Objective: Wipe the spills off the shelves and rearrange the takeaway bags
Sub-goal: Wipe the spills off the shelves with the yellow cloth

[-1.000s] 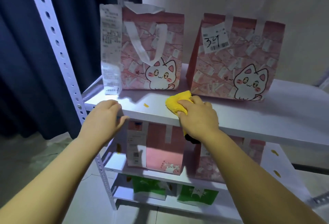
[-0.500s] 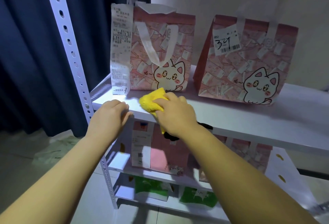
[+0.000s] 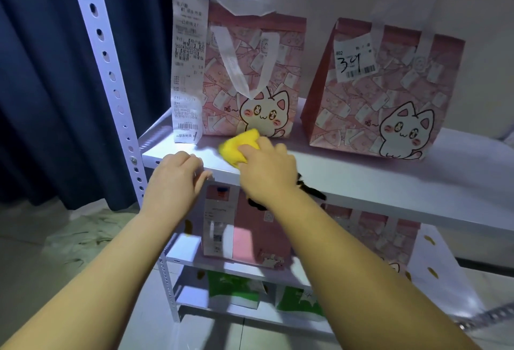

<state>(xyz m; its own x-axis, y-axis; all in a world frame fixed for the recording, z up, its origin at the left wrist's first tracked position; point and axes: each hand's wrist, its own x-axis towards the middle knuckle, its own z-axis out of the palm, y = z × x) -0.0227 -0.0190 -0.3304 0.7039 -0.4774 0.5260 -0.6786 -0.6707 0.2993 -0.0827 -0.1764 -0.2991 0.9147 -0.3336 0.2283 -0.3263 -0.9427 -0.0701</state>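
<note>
Shelf (image 3: 361, 171) wiping is the step in hand: right hand (image 3: 267, 174) fingers clench the yellow cloth (image 3: 236, 149), the pink bag (image 3: 286, 71) just beyond them, left hand (image 3: 175, 182) fingers curl over the shelf edge, and next it likely needs a firm sweep rightward.

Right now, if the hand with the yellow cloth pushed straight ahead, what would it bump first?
Probably the left pink cat-print paper bag. The right hand presses the yellow cloth on the white metal shelf, pointing at that bag's bottom edge. The gap looks small, but depth is unclear.
</note>
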